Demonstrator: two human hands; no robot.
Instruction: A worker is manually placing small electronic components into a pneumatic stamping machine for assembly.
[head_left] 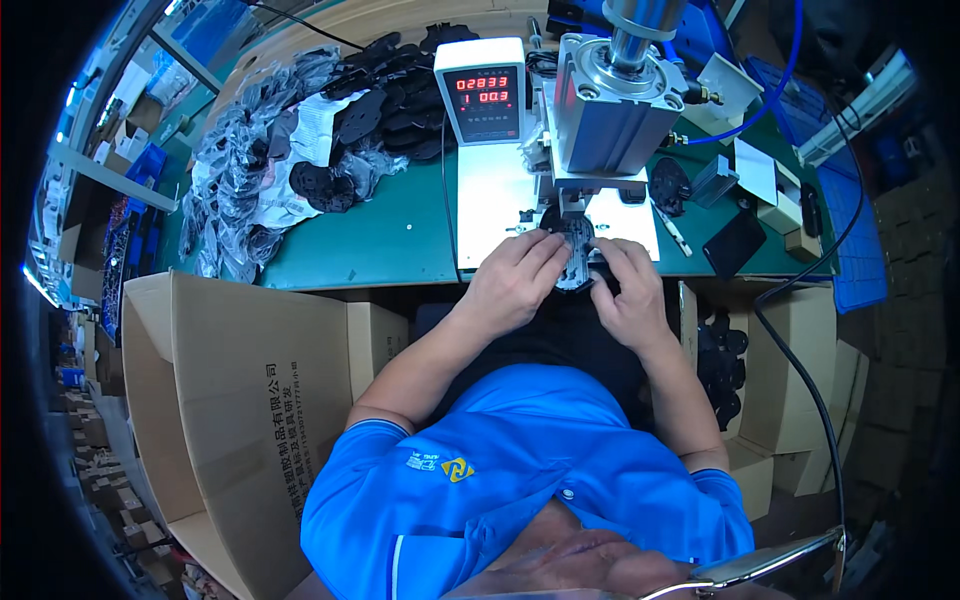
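Note:
Both hands meet at a dark, flat moulded part (574,262) under the head of a metal press (615,120). On its left side my left hand (517,278) is closed, fingertips pressed on the part's upper surface. My right hand (630,290) grips the opposite edge between thumb and fingers. The part's far end reaches over the bright metal base plate (490,200), and its near end sticks out past the table's edge. The press tool above hides some of that far end.
A white counter box (485,92) with red digits stands left of the press. Black parts (400,110) and clear plastic bags (235,180) pile up at the left. A phone-like black slab (735,243) lies right. Cardboard boxes (260,400) flank me; the right one (790,370) holds black parts.

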